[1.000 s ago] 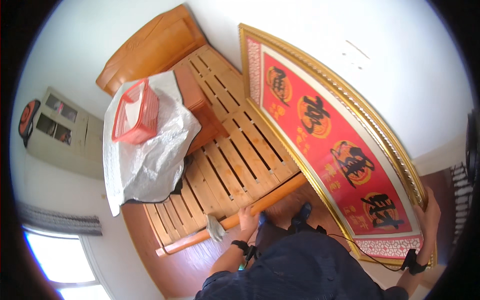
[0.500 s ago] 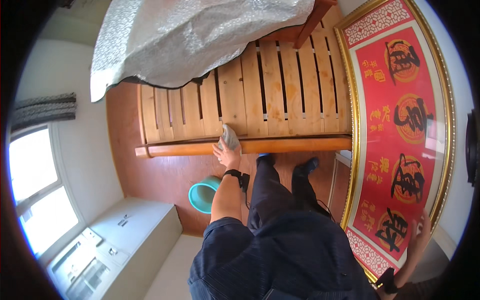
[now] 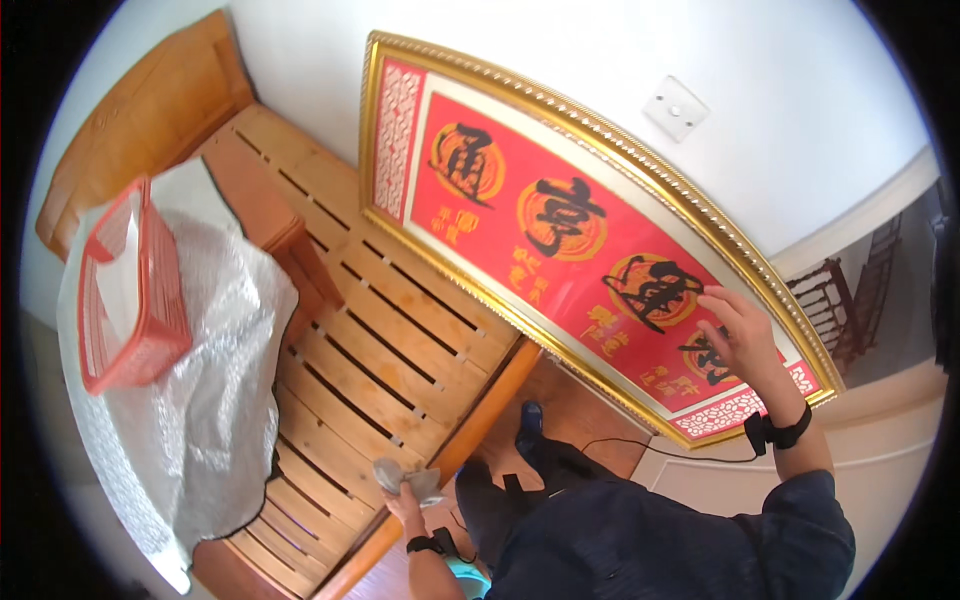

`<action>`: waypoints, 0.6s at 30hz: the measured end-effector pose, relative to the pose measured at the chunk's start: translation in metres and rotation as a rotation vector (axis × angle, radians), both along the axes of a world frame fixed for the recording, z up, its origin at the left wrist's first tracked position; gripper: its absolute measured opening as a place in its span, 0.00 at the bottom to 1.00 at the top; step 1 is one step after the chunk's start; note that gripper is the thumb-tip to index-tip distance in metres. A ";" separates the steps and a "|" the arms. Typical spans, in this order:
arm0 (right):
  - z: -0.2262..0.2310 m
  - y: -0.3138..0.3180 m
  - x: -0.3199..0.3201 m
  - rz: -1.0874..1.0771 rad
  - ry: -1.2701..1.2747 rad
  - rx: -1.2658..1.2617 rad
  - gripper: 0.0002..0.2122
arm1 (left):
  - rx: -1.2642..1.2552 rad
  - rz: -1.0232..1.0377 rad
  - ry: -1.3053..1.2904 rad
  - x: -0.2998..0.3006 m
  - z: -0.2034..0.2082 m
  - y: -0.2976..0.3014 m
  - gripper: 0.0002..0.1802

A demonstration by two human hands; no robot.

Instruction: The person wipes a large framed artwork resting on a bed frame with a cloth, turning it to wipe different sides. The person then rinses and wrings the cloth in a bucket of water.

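Note:
My left hand (image 3: 405, 508) grips a crumpled grey cloth (image 3: 425, 487) at the side rail of a wooden slatted bed base (image 3: 400, 345). Part of the cloth reaches over the slats' edge. My right hand (image 3: 742, 335) has its fingers apart, in front of a large framed picture (image 3: 560, 270). The picture has a gilt frame, a red ground and black and gold writing. Whether my right fingers touch its surface, I cannot tell. It leans by the white wall, with one end against the bed base.
A silvery sheet (image 3: 225, 360) covers a wooden piece on the bed's left, with a pink plastic basket (image 3: 165, 335) on top. The headboard (image 3: 150, 120) rises at the far left. A turquoise bucket (image 3: 467, 577) is below my left forearm; a cable (image 3: 640, 440) runs to my right wrist.
The view has swung right, bringing the basket and headboard in. My right hand has come from the picture frame's near end to in front of the picture. My left hand still holds the cloth.

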State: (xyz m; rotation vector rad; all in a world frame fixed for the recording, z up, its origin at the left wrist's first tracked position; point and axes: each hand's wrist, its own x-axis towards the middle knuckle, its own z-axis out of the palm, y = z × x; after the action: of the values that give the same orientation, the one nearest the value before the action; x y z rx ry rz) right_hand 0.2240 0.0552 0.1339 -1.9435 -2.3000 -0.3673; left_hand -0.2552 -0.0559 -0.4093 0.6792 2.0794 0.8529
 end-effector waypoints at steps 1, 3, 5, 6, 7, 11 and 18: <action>0.005 0.001 0.010 0.002 -0.001 0.062 0.16 | 0.019 -0.023 0.007 0.015 0.018 0.017 0.36; 0.010 0.011 0.031 -0.026 0.001 0.097 0.17 | 0.173 -0.094 -0.109 0.055 0.077 0.068 0.37; 0.008 0.028 0.051 -0.030 0.014 0.127 0.17 | 0.304 -0.146 -0.089 0.091 0.132 0.114 0.35; 0.006 0.040 0.063 -0.047 -0.013 0.173 0.18 | 0.401 -0.126 -0.191 0.114 0.156 0.137 0.34; -0.002 0.051 0.076 -0.054 -0.034 0.217 0.19 | 0.497 -0.097 -0.286 0.132 0.175 0.160 0.32; -0.009 0.080 0.097 -0.070 0.082 0.273 0.25 | 0.671 -0.111 -0.526 0.172 0.257 0.238 0.27; -0.041 0.094 0.136 -0.045 0.116 0.293 0.22 | 0.937 -0.040 -0.886 0.248 0.382 0.351 0.24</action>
State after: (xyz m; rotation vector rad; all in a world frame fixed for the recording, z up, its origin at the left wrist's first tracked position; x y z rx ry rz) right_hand 0.3598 0.1489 0.0930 -1.8230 -2.0041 -0.5458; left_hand -0.0067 0.2952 -0.0275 0.6166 0.8140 1.7325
